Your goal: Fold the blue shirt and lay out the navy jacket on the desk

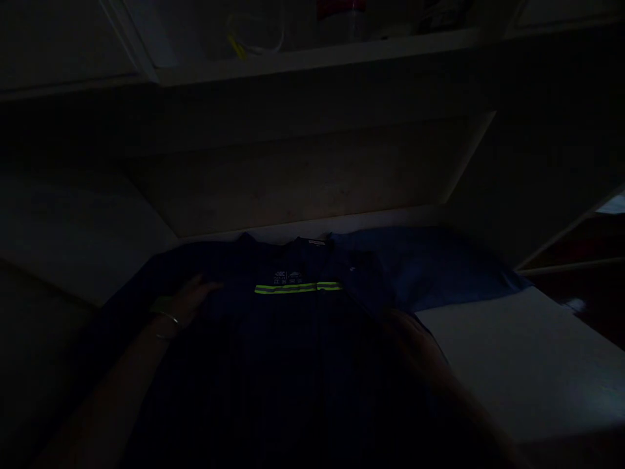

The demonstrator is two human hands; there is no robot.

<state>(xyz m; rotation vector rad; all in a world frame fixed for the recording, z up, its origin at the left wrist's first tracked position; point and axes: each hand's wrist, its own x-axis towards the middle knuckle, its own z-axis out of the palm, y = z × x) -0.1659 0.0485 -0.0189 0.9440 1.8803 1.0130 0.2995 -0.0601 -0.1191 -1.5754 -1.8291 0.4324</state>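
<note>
The scene is very dark. A dark blue garment point(293, 326) with a neon yellow-green stripe point(297, 288) lies spread on a pale table point(527, 365). My left hand point(190, 299) rests flat on the garment's left shoulder area, fingers stretched toward the stripe, a bangle on the wrist. My right hand point(415, 339) lies on the garment's right side, dim and blurred; its fingers cannot be made out.
A lighter blue cloth point(439, 267) lies behind and right of the garment. A shelf point(317, 58) above holds a red-capped container point(342, 13) and a yellowish object point(239, 42). A wall panel stands behind the table.
</note>
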